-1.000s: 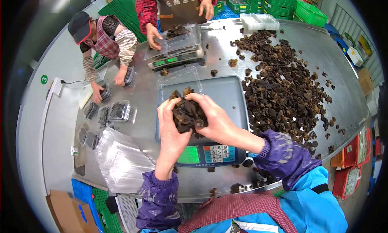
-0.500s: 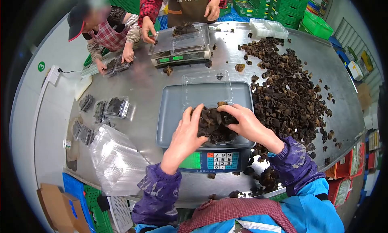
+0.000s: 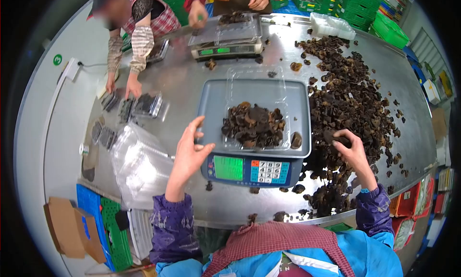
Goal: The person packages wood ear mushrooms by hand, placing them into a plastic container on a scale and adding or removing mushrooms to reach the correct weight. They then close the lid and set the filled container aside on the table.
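My left hand [image 3: 188, 150] is beside the left edge of the digital scale [image 3: 245, 170], fingers apart and nothing in it. At the near side of the heap of dark wood ear mushrooms [image 3: 350, 102], my right hand [image 3: 354, 154] pinches a dark wood ear piece [image 3: 334, 138]. On the scale's grey tray [image 3: 211, 99] lies a clear plastic clamshell box [image 3: 257, 85] with its lid folded back. A mound of wood ears [image 3: 254, 126] fills its near half. One loose wood ear [image 3: 296, 140] lies at the box's right side. The green display is too blurred to read.
Stacked clear plastic boxes [image 3: 139, 157] lie left of my scale. Beyond them a co-worker's hands [image 3: 133, 86] touch filled boxes [image 3: 146, 105]. Across the table, another person stands behind a second scale [image 3: 225, 49]. White trays [image 3: 331, 26] stand at the back right.
Both hands have left the mound in the box: the left moved to the tray's left side, the right to the heap, taking hold of wood ear. The co-worker's hands reached towards the filled boxes.
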